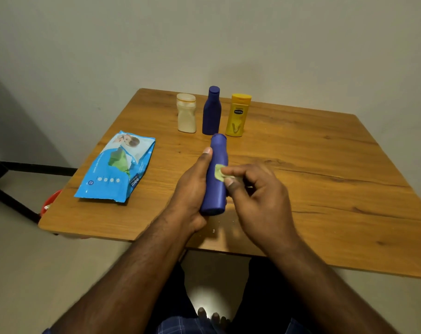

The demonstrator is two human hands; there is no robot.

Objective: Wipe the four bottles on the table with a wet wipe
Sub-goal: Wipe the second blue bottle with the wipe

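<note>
Smooth blue bottle (215, 174) held by left hand (192, 189), crumpled wipe (220, 173) pressed on.

From my feed this reads as a plain room in a home — a small wooden table (301, 165) pushed against a bare off-white wall (204, 39), pale tiled floor (24, 261) below. On the table I see household toiletries: a yellow Vaseline lotion bottle (237, 115), a dark blue bottle (211, 112), a cream-white bottle (187, 113), and an opened blue pack of wet wipes (118, 167). A bare foot (210, 318) shows under the table — nothing industrial in sight.
</note>
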